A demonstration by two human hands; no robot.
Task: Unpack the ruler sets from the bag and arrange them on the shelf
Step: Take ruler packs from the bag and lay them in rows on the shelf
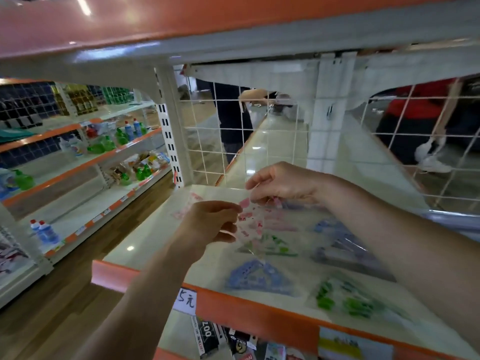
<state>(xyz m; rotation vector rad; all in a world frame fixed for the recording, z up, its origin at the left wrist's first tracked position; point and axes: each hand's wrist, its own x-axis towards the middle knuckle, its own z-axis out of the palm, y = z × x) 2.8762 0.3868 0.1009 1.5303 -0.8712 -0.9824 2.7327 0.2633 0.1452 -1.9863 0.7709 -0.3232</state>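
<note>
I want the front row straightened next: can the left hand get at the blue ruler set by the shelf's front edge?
Probably not yet. Nothing covers the blue ruler set, near the left hand, but that hand and the right hand both pinch the pink ruler set.

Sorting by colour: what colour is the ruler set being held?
The ruler set is pink, in clear wrapping; the head view shows it.

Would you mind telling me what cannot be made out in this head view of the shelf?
Head view: print on the pink ruler set, pinched by the left hand and right hand, is smeared by motion blur.
Head view: pieces in the blue ruler set and green ruler set are too blurred to count.
Head view: packets below the shelf are cut off by the bottom edge and the shelf's orange lip.
</note>
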